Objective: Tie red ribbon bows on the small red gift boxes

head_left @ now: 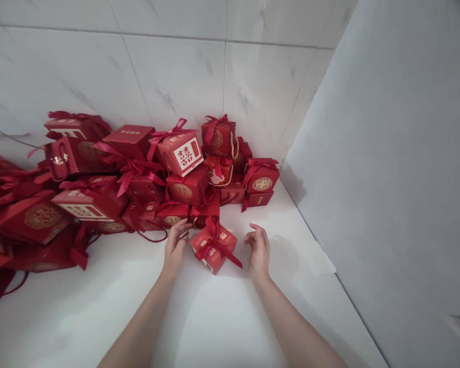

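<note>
A small red gift box point(223, 244) with a ribbon bow on top sits on the white tabletop point(230, 317), between my two hands. To its left is my left hand point(176, 241), fingers parted and holding nothing, close to the front of the box pile. On the other side, my right hand point(258, 247) stands a little apart from the box, its fingers loosely curved and nothing in them. Right behind the box, another red box point(210, 210) with a ribbon stands at the pile's front edge.
Red gift boxes with ribbons and cord handles are stacked along the tiled wall point(176, 76), with a larger heap point(42, 220) at the left. A box with a double-happiness label point(187, 155) lies tilted on top. A grey panel point(387, 153) bounds the right side.
</note>
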The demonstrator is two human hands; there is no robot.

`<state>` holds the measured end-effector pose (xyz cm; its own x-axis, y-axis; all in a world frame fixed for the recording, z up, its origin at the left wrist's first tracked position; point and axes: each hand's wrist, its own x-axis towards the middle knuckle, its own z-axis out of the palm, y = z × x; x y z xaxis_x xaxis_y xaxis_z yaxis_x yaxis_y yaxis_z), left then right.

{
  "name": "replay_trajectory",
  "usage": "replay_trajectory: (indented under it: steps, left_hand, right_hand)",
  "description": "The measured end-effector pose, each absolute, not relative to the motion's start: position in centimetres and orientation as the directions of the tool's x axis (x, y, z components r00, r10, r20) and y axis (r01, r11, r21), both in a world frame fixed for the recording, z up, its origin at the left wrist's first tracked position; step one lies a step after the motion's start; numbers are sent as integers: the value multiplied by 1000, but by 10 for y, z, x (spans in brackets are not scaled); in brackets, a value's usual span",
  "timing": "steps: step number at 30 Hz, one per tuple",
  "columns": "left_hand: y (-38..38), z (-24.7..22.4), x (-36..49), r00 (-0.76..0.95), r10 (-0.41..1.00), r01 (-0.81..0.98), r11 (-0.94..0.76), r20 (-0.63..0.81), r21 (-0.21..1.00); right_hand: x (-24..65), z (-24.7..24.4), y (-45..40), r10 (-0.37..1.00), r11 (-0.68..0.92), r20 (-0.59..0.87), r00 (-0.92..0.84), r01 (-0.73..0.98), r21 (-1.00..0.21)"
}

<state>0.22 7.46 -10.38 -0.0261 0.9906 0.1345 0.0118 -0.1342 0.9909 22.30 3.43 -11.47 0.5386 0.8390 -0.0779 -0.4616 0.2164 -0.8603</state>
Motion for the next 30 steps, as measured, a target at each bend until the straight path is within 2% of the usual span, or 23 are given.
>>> replay_trajectory:
  steps: [2,4,9,12,14,19,22,26,30]
  left_hand:
    - [74,-102,2,-58,991,37,-121,123,992]
    - [71,-99,3,-8,991,39,-130,131,991]
    - [57,-96,10,244,932,-34,-268,268,963]
    - [50,-96,17,340,910,-54,-233,237,971]
    - [49,-98,19,303,933,-38,-193,196,980]
    - [58,-99,13,-69,969,33,-234,236,972]
    - [64,-96,7,-177,963,36,-202,205,979]
    - [65,-92,5,-71,992,29,-105,107,994]
    - [59,-80,8,78,996,43,-50,47,998]
  right_hand:
    - [218,-118,30,839,222,-72,539,-461,-859]
    - [212,-122,24,867,203,-46,497,-435,-877]
    - [206,-124,9,940,166,48,337,-331,-929]
    - [207,-123,7,940,181,65,336,-329,-927]
    - [208,-124,7,943,183,62,327,-354,-917]
    - [217,-125,9,920,164,-23,392,-437,-885]
    - [224,-122,10,912,164,-23,410,-416,-895]
    - [224,-119,11,910,158,12,414,-320,-934]
    - [217,-116,7,937,171,72,342,-268,-948]
